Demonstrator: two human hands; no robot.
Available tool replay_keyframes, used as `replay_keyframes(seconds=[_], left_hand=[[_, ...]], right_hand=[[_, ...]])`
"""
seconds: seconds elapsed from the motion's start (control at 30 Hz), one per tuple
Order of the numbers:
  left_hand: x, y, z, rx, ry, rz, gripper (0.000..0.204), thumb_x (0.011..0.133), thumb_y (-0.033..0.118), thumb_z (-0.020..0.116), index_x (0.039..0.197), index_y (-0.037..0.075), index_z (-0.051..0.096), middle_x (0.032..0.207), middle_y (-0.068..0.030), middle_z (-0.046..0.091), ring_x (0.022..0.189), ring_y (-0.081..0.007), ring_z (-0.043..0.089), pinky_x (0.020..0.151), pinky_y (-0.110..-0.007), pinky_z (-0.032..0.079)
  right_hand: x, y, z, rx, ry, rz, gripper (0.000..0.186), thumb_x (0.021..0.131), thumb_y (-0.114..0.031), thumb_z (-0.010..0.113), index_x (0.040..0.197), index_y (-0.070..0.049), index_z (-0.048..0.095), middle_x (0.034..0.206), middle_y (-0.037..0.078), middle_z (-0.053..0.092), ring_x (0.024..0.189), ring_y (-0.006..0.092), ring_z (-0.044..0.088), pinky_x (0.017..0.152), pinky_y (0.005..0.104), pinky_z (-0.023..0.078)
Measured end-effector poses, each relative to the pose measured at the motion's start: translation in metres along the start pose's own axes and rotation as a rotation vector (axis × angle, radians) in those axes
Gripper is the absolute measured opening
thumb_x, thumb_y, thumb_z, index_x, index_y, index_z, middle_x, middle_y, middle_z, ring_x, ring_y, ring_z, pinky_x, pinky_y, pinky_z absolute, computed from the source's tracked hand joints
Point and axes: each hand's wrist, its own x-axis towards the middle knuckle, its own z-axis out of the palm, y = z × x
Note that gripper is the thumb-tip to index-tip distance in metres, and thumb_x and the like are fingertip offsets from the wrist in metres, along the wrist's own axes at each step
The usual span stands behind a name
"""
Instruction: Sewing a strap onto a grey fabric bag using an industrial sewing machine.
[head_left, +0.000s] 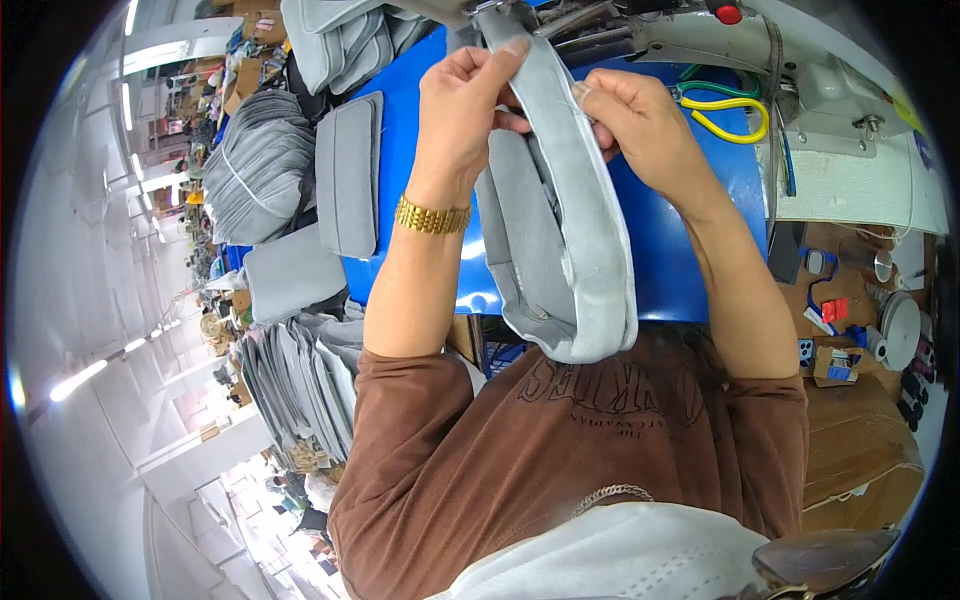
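A long grey fabric piece [590,225] with upright sides hangs from the sewing machine [690,42] at the top down to my chest, its lower end bent round in a curve. My left hand [465,105] pinches its left edge between thumb and fingers, close below the machine head. On the opposite edge, a little lower, my right hand [640,125] grips the fabric with the thumb on top. The needle area is partly out of the picture. Beneath the fabric lies a shiny blue work surface [675,240].
Scissors with yellow and green handles [745,125] lie right of my right hand. Flat grey panels [348,175] and a tied bundle of grey pieces [258,170] stand at the left. More grey pieces [300,380] are stacked lower. A brown bench [850,300] with spools is at right.
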Motion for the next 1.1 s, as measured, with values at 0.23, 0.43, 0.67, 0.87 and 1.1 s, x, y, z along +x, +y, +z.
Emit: replay_keyframes(seconds=[0.23,0.43,0.67,0.87,1.1], left_hand=[[-0.022,-0.001,0.006,-0.15,-0.021,-0.152,0.022,0.089,0.024,0.071,0.082,0.006,0.06,0.068,-0.0017,0.061,0.059,-0.0086,0.06,0.044,-0.023,0.053],[-0.037,-0.014,0.015,-0.262,-0.055,-0.183,0.023,0.09,0.025,0.071,0.082,0.008,0.058,0.067,0.0,0.062,0.052,-0.008,0.059,0.042,-0.023,0.053],[-0.01,-0.023,0.006,-0.307,-0.082,-0.138,0.024,0.091,0.025,0.069,0.083,0.005,0.059,0.07,-0.0075,0.068,0.051,-0.0122,0.064,0.041,-0.023,0.053],[-0.008,-0.029,0.0,-0.369,-0.13,-0.124,0.025,0.092,0.026,0.069,0.081,0.005,0.061,0.071,-0.0084,0.068,0.051,-0.0125,0.065,0.041,-0.022,0.053],[-0.009,-0.028,0.006,-0.341,-0.12,-0.1,0.024,0.089,0.025,0.072,0.083,0.005,0.06,0.069,-0.0079,0.067,0.05,-0.0121,0.063,0.041,-0.023,0.053]], right_hand=[[-0.014,0.004,0.008,-0.291,0.065,-0.142,0.039,0.094,-0.028,0.062,0.068,0.0,0.054,0.055,-0.002,0.041,0.053,0.0084,0.034,0.047,0.0295,0.028],[-0.006,0.003,0.004,-0.222,0.099,-0.211,0.032,0.094,-0.023,0.062,0.072,0.0,0.055,0.058,-0.001,0.042,0.056,0.0068,0.036,0.049,0.0288,0.03],[-0.021,-0.028,-0.026,-0.192,0.118,-0.094,0.03,0.095,-0.025,0.062,0.078,0.0,0.065,0.065,0.003,0.062,0.062,0.007,0.057,0.059,0.0227,0.045],[-0.019,-0.064,-0.073,-0.479,0.29,-0.269,0.028,0.096,-0.027,0.064,0.084,-0.002,0.068,0.074,0.003,0.067,0.069,0.0076,0.064,0.063,0.0206,0.049],[-0.026,-0.044,-0.05,-0.388,0.2,-0.076,0.038,0.092,-0.035,0.068,0.071,-0.004,0.065,0.062,0.001,0.063,0.056,0.0049,0.055,0.054,0.022,0.045]])
